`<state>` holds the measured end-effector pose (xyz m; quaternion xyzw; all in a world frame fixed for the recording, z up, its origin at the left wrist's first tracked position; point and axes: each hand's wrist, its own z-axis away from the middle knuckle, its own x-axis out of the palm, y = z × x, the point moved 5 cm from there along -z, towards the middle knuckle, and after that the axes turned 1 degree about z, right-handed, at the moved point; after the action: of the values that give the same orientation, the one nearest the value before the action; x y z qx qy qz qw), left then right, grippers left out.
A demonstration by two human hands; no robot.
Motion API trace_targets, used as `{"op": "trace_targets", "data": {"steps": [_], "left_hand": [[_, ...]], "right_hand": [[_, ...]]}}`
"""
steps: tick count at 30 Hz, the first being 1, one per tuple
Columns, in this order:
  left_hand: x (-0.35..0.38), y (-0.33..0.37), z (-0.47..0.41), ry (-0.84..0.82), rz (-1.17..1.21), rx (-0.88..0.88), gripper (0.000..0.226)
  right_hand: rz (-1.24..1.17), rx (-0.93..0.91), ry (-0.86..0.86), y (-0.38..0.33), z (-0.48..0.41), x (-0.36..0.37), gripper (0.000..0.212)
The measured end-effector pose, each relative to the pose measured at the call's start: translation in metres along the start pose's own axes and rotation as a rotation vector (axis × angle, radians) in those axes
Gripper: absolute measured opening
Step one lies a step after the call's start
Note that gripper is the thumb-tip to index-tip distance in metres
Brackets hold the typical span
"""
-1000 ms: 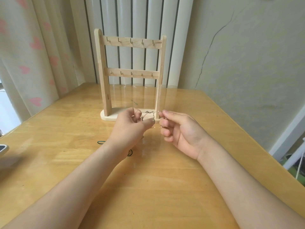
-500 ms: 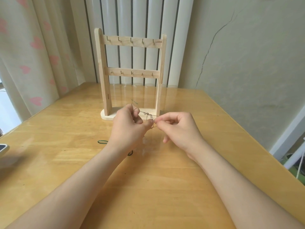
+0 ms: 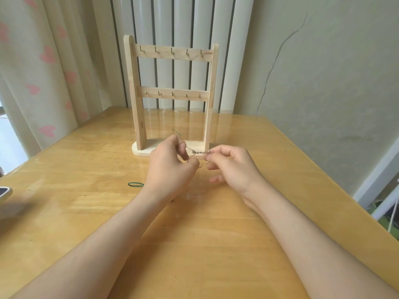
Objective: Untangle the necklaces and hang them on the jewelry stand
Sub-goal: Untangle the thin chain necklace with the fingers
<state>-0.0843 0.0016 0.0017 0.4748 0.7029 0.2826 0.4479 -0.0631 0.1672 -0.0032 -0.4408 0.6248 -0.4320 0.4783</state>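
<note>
The table [image 3: 75, 169] is the largest thing here, a pale wooden top filling the lower view. At twelve o'clock on it stands the jewelry stand [image 3: 138, 93], upright, with two crossbars. We count five small hooks [image 3: 172, 50] on the top bar and five on the lower one, and every hook we can see is bare.

Nearer to us, just at six o'clock of the stand's base, the two hands are held close together above the table. The left hand [image 3: 170, 167] has its fingers [image 3: 183, 149] curled, pinching one end of the necklaces [image 3: 197, 152]. At its three o'clock, the right hand [image 3: 235, 167] pinches the other end between thumb and forefinger, its remaining fingers loosely bent beneath. The necklaces run as a thin chain between the two pinches, with a small knotted clump near the middle. We cannot tell how many strands are caught in it.

At eight o'clock of the left hand, a small green loop [image 3: 135, 184] lies flat on the table, apart from both hands.

We judge the task to be in its early part. The untangling is under way, the knot is not yet freed, and nothing hangs on the stand. All the separating and hanging is left.
</note>
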Motion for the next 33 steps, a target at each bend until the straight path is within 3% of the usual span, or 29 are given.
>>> {"op": "trace_targets", "data": {"steps": [4,7,9,17,24,30,33], "left_hand": [[-0.001,-0.002,-0.001,0.009,-0.036,-0.082,0.02],[0.003,-0.001,0.001,-0.062,0.028,-0.154,0.021],[0.004,0.0,0.002,-0.101,0.105,-0.202,0.021],[0.005,0.006,0.004,-0.17,0.233,-0.237,0.023],[0.006,0.01,0.004,-0.208,0.301,-0.178,0.033],[0.012,0.01,0.008,-0.294,0.112,0.017,0.047],[0.016,0.009,0.009,-0.302,0.003,0.095,0.057]], "right_hand": [[-0.253,0.127,-0.086,0.004,0.0,0.003,0.025],[-0.422,0.161,-0.137,0.004,0.001,0.005,0.007],[-0.479,0.145,-0.168,0.001,0.001,0.005,0.007],[-0.426,0.156,-0.181,0.002,0.002,0.005,0.021],[-0.377,0.163,-0.114,0.003,0.001,0.003,0.016],[-0.296,0.093,-0.019,0.004,-0.001,-0.001,0.006],[-0.244,0.068,-0.013,0.006,-0.003,-0.002,0.011]]}}
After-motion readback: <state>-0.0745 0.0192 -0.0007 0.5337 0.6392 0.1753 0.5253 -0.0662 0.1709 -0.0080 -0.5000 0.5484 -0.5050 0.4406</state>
